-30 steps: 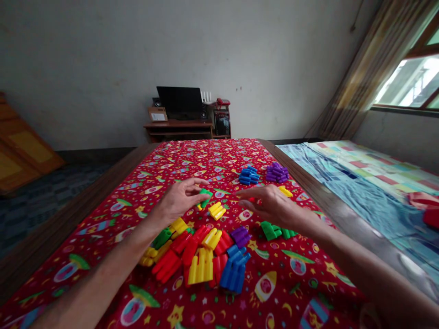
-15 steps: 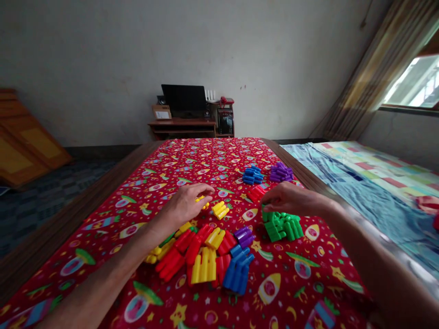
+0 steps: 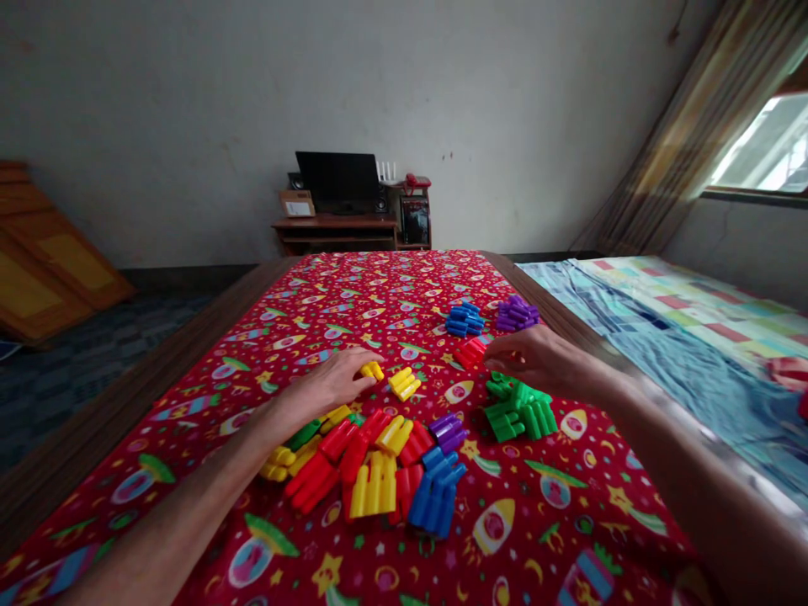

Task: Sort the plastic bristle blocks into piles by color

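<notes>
The surface (image 3: 372,286) wears a red cloth, printed with rockets and stars, which runs far ahead of both hands. Beyond its far end, by the grey wall (image 3: 536,126), is a small desk (image 3: 334,223) with a black monitor (image 3: 337,183). Far left of the left hand stands a wooden cabinet (image 3: 60,244) on the patterned floor (image 3: 157,320); far right of the right hand, a curtain (image 3: 669,160) hangs beside a window (image 3: 763,151).

The left hand (image 3: 341,376) is half curled, thumb and fingers about a small yellow block (image 3: 374,370); I cannot tell if it grips it. The right hand (image 3: 536,355) is loosely bent above green blocks (image 3: 521,414), and whether something is inside it, I cannot tell. Between the hands there is bare cloth, with another yellow block (image 3: 405,385) nearer to the left one. A mixed heap (image 3: 374,486) lies nearer to the body than the hands.

Past the right hand are a red piece (image 3: 470,353), blue blocks (image 3: 465,320) and purple blocks (image 3: 518,313), the purple near the brown right edge (image 3: 534,290). Outside this edge a bed (image 3: 631,320) spreads. The left edge (image 3: 202,362) is well apart from the left hand.
</notes>
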`<move>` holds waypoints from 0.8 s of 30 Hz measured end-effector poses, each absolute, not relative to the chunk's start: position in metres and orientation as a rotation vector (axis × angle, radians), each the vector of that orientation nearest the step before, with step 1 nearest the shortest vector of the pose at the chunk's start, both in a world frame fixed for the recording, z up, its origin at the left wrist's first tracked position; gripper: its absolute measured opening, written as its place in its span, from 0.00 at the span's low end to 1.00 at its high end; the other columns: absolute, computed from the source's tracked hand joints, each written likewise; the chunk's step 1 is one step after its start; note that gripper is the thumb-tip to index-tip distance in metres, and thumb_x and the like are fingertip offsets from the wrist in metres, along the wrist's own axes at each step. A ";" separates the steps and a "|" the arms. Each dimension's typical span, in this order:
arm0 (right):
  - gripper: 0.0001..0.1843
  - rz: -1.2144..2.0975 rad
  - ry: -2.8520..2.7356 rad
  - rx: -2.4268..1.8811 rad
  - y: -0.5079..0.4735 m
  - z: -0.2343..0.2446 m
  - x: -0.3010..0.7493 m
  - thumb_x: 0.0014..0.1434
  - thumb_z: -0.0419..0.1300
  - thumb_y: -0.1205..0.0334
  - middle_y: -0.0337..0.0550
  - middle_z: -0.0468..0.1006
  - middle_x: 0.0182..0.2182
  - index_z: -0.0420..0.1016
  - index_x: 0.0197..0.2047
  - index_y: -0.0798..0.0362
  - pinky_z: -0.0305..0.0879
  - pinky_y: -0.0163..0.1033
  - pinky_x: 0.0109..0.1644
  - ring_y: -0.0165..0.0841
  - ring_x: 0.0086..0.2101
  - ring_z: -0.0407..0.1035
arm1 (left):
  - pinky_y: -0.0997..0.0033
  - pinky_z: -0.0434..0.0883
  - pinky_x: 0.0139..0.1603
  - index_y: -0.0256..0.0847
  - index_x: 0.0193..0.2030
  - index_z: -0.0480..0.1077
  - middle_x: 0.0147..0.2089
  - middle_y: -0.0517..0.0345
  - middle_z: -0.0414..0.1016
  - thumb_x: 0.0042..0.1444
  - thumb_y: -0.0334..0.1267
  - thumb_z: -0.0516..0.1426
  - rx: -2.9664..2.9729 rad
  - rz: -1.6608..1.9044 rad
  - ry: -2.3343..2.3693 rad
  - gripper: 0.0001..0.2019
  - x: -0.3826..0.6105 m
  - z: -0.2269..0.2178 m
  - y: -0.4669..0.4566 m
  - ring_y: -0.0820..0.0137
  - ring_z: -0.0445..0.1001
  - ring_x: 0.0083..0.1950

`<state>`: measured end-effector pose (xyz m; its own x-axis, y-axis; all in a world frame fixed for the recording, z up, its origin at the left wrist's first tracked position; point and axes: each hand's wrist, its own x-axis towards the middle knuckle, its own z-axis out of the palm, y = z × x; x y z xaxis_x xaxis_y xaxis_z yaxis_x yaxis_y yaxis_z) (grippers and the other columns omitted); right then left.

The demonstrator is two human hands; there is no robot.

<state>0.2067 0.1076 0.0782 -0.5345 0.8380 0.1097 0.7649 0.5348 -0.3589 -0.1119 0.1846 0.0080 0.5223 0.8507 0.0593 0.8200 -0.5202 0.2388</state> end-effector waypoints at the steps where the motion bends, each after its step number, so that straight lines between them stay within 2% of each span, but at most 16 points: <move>1: 0.11 0.382 -2.518 -1.300 0.108 0.075 0.197 0.61 0.54 0.65 0.38 0.72 0.22 0.75 0.30 0.56 0.49 0.33 0.28 0.24 0.23 0.58 | 0.65 0.66 0.58 0.41 0.50 0.74 0.53 0.51 0.76 0.54 0.36 0.53 2.590 0.292 1.420 0.17 -0.110 0.012 0.182 0.61 0.73 0.54; 3: 0.11 0.357 -2.562 -1.228 0.108 0.065 0.177 0.61 0.53 0.68 0.38 0.72 0.22 0.75 0.30 0.56 0.48 0.33 0.28 0.23 0.22 0.57 | 0.65 0.67 0.56 0.41 0.47 0.75 0.50 0.52 0.77 0.55 0.36 0.53 2.607 0.347 1.380 0.15 -0.105 0.021 0.177 0.62 0.74 0.52; 5: 0.11 0.335 -2.654 -1.144 0.108 0.054 0.156 0.61 0.52 0.69 0.39 0.73 0.23 0.75 0.31 0.56 0.47 0.34 0.28 0.23 0.22 0.58 | 0.68 0.69 0.51 0.42 0.40 0.76 0.44 0.54 0.79 0.55 0.36 0.53 2.605 0.294 1.302 0.12 -0.102 0.027 0.169 0.63 0.76 0.47; 8: 0.07 0.361 -2.812 -0.937 0.104 0.038 0.130 0.61 0.56 0.65 0.43 0.77 0.30 0.76 0.39 0.55 0.52 0.33 0.30 0.27 0.27 0.65 | 0.71 0.69 0.45 0.44 0.38 0.77 0.40 0.57 0.79 0.53 0.35 0.55 2.581 0.076 1.133 0.10 -0.101 0.029 0.155 0.65 0.76 0.43; 10: 0.14 0.376 -2.865 -0.888 0.100 0.029 0.120 0.59 0.60 0.59 0.47 0.78 0.36 0.74 0.47 0.55 0.57 0.34 0.32 0.31 0.32 0.68 | 0.71 0.68 0.48 0.46 0.43 0.76 0.44 0.58 0.79 0.52 0.34 0.56 2.582 -0.004 1.055 0.12 -0.101 0.026 0.148 0.64 0.76 0.47; 12: 0.22 0.364 -2.860 -0.921 0.098 0.022 0.114 0.58 0.62 0.54 0.50 0.78 0.38 0.70 0.52 0.58 0.61 0.36 0.33 0.34 0.33 0.70 | 0.70 0.67 0.51 0.46 0.45 0.75 0.47 0.57 0.79 0.52 0.33 0.55 2.578 -0.041 1.048 0.14 -0.101 0.024 0.145 0.63 0.75 0.50; 15: 0.28 0.371 -2.789 -0.908 0.096 0.015 0.111 0.57 0.63 0.52 0.51 0.78 0.39 0.66 0.56 0.59 0.64 0.37 0.35 0.34 0.34 0.70 | 0.71 0.68 0.44 0.45 0.41 0.76 0.42 0.59 0.80 0.50 0.32 0.56 2.529 -0.097 1.097 0.13 -0.098 0.025 0.145 0.64 0.76 0.45; 18: 0.29 0.526 -2.702 -0.970 0.097 0.018 0.112 0.53 0.66 0.54 0.48 0.77 0.39 0.66 0.54 0.59 0.64 0.34 0.34 0.32 0.34 0.70 | 0.75 0.66 0.35 0.43 0.36 0.76 0.34 0.61 0.79 0.47 0.33 0.56 2.438 -0.124 1.112 0.10 -0.095 0.032 0.147 0.67 0.75 0.36; 21: 0.19 0.757 -2.649 -1.045 0.103 0.029 0.117 0.53 0.66 0.64 0.40 0.77 0.32 0.71 0.48 0.57 0.58 0.30 0.28 0.26 0.29 0.68 | 0.77 0.64 0.30 0.41 0.35 0.77 0.29 0.63 0.76 0.45 0.34 0.55 2.336 -0.080 1.134 0.11 -0.095 0.039 0.150 0.70 0.72 0.31; 24: 0.10 0.789 -2.589 -1.004 0.115 0.040 0.128 0.53 0.62 0.72 0.37 0.76 0.30 0.75 0.40 0.57 0.58 0.28 0.30 0.24 0.28 0.67 | 0.76 0.65 0.30 0.40 0.36 0.76 0.28 0.63 0.75 0.43 0.37 0.56 2.176 0.148 1.215 0.12 -0.099 0.040 0.157 0.70 0.72 0.31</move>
<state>0.1285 0.1147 0.0401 -0.7297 0.6827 0.0386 0.5452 0.6150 -0.5697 -0.0995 0.1567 0.0402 0.5675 0.7988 -0.1996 0.7276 -0.3731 0.5757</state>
